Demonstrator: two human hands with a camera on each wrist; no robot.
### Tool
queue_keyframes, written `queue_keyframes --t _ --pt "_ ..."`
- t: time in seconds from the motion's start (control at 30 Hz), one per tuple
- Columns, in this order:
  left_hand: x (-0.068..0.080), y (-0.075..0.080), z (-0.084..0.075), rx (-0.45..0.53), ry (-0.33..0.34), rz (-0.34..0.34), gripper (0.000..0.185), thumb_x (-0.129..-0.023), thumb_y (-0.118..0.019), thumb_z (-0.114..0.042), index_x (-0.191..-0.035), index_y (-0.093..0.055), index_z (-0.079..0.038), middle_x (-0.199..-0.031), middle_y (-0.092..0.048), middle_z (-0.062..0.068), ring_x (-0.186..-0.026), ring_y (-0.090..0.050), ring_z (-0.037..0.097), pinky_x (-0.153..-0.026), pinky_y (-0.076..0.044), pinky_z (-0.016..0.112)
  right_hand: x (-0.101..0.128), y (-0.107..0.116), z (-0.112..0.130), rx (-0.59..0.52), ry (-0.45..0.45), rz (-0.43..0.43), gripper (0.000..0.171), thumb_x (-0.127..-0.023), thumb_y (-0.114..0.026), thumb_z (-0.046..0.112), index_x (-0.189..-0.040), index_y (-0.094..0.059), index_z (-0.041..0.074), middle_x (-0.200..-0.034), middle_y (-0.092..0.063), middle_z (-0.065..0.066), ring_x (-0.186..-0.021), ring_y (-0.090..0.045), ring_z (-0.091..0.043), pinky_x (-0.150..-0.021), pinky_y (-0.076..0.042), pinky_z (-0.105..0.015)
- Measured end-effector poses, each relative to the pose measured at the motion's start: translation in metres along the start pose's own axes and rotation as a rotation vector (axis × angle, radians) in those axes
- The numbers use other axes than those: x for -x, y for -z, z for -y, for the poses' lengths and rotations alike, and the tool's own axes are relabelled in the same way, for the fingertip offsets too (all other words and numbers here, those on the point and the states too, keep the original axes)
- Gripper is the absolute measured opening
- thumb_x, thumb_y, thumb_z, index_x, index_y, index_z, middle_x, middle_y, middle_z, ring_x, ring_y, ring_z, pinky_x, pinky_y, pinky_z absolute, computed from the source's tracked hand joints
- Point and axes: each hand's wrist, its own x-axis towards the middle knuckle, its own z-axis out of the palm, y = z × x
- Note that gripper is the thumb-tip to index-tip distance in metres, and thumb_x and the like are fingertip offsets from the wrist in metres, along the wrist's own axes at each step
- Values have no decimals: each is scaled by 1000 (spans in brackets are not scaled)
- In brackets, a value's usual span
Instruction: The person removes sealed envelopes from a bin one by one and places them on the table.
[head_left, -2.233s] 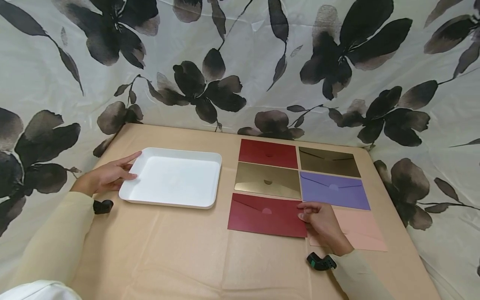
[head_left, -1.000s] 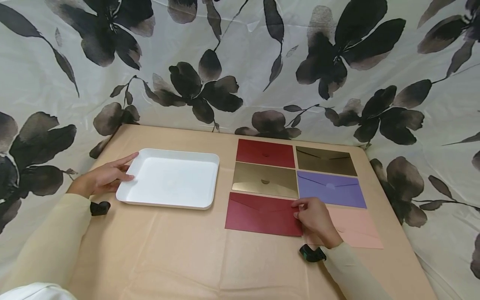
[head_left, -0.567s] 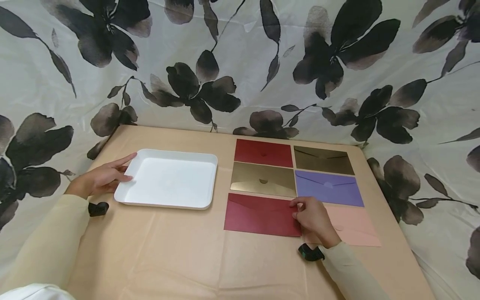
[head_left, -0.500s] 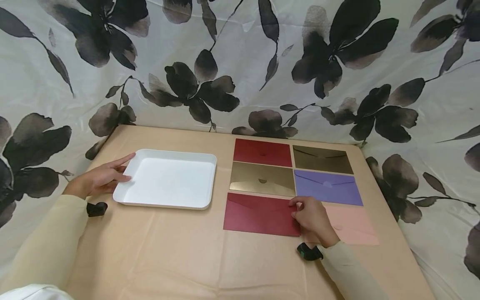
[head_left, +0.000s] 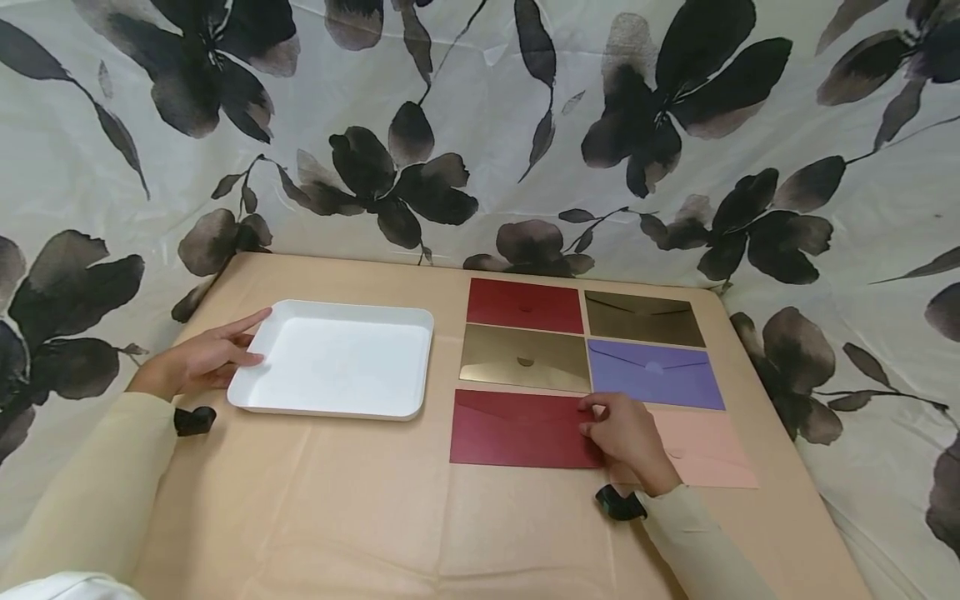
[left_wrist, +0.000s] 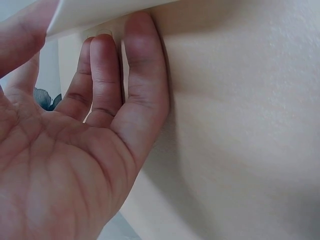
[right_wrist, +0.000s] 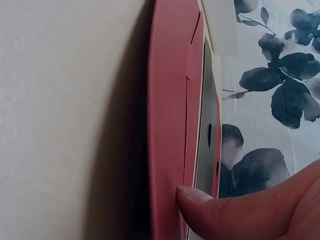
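Note:
My left hand (head_left: pixel 202 357) grips the left end of a white rectangular tray (head_left: pixel 333 358), thumb over the rim and fingers beneath it. In the left wrist view, several bent fingers (left_wrist: pixel 145 80) reach under the tray's edge (left_wrist: pixel 100 15). My right hand (head_left: pixel 628 437) pinches the right end of a dark red envelope (head_left: pixel 517 429), the nearest in the left column. The right wrist view shows the thumb (right_wrist: pixel 235 212) on the envelope's face (right_wrist: pixel 170 110); the fingers behind it are hidden. A pink envelope (head_left: pixel 708 450) lies partly under this hand.
Behind lie a gold envelope (head_left: pixel 525 358), a purple envelope (head_left: pixel 660 375), a bright red envelope (head_left: pixel 525 305) and a darker gold envelope (head_left: pixel 645 319). All rest on a tan-covered table (head_left: pixel 352 508). A floral cloth (head_left: pixel 420 83) hangs behind the table.
The dark red envelope has tilted slightly in my right hand: its lower edge now runs more level, and its round seal no longer shows. The head view has shifted a little. My left hand keeps its grip.

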Motion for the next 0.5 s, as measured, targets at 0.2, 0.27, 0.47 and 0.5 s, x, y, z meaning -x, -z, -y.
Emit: queue_keyframes --t 0.2,0.27,0.47,0.5 --pt "0 0 0 -1 0 5 100 -101 -64 -15 -163 11 -39 -170 -3 34 -120 -59 25 -95 -58 39 3 1 1 4 -2 4 31 -84 -80 11 -115 -79 15 -83 -71 -6 -80 -61 -23 -63 -44 -32" --pt "0 0 0 3 -1 12 100 -101 -64 -15 -163 12 -40 -170 -3 34 -121 -58 25 -95 -58 38 4 2 1 22 8 4 32 -85 -79 11 -116 -80 15 -83 -72 -5 -81 -62 -23 -63 -45 -33" --pt "-1 2 -3 -27 8 11 101 -102 -64 -15 -163 13 -37 -169 -4 35 -122 -58 27 -96 -58 40 2 12 5 67 52 -24 33 -88 -74 13 -121 -78 14 -79 -69 -4 -75 -60 -22 -62 -45 -34" --pt "-2 2 -4 -40 8 8 101 -101 -65 -16 -163 13 -36 -169 -4 35 -123 -58 29 -97 -58 41 1 14 7 60 56 -26 34 -89 -74 14 -123 -77 13 -79 -68 -5 -73 -59 -22 -60 -44 -33"
